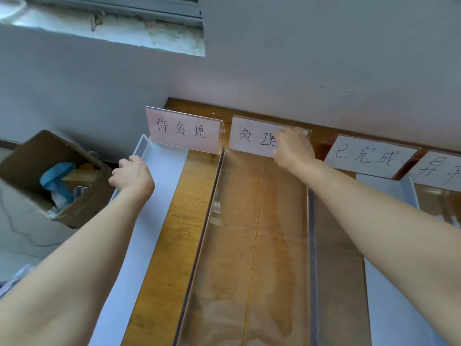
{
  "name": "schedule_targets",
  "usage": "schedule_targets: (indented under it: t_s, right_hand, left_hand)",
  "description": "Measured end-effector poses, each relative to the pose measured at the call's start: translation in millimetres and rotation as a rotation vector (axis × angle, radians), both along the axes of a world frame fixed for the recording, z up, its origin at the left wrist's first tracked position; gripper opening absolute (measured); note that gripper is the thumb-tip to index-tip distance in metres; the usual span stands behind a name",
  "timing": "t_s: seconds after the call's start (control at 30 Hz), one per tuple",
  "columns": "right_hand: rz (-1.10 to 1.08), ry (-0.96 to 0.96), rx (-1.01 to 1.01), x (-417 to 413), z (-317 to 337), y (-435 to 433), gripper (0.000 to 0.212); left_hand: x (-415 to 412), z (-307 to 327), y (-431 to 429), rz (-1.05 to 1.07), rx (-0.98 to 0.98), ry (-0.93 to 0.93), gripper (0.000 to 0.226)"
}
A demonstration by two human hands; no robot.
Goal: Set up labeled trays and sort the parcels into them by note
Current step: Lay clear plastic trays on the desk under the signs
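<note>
L hand [132, 174] grips white tray [162, 193], R hand [294, 149] pinches 2nd label [249, 137]

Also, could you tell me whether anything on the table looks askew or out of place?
Nothing is spilled or damaged. The leftmost sign sits off-centre, reaching past its white tray toward the clear tray. The right hand holds the second sign; the left hand grips the white tray's rim.
</note>
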State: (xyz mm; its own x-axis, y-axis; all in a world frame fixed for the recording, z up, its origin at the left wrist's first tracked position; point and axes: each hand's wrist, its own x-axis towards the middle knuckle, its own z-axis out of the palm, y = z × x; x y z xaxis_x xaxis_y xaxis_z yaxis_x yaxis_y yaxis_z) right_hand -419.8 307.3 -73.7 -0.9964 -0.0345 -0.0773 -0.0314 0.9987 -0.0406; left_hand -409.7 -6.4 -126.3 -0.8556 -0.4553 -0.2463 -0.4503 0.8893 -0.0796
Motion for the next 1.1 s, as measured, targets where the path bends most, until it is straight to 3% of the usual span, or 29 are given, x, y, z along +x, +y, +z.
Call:
schedule_targets:
  t_s: [0.23,0.63,0.77,0.87,0.97,1.1]
  right_hand:
    - [0.024,-0.031,0.021,-20.6,-13.9,-12.5,0.03]
    - [0.005,0.186,0.01,-44.2,-17.0,-2.4,0.037]
    - [0.031,0.071,0.011,-54.4,-18.7,6.0,0.053]
    - [0.028,-0.011,0.022,-58.2,-20.3,12.5,0.051]
    - [0.007,-0.057,0.011,-60.7,-20.8,17.1,0.035]
    - [-0.056,-0.112,-0.068,-65.0,-20.1,20.6,0.045]
  left_hand:
    - [-17.8,0.0,-20.5,-0.054,-0.001,0.036,0.033]
    - [-36.3,-0.8,-22.0,-0.076,-0.009,0.09,0.034]
    - [-66.8,8.5,2.5,-0.351,-0.003,0.335,0.037]
    - [-94.0,16.1,28.2,-0.583,0.13,0.411,0.045]
    - [-115.7,15.3,44.8,-0.64,0.158,0.378,0.043]
    - [-132.4,15.1,51.2,-0.619,0.123,0.356,0.03]
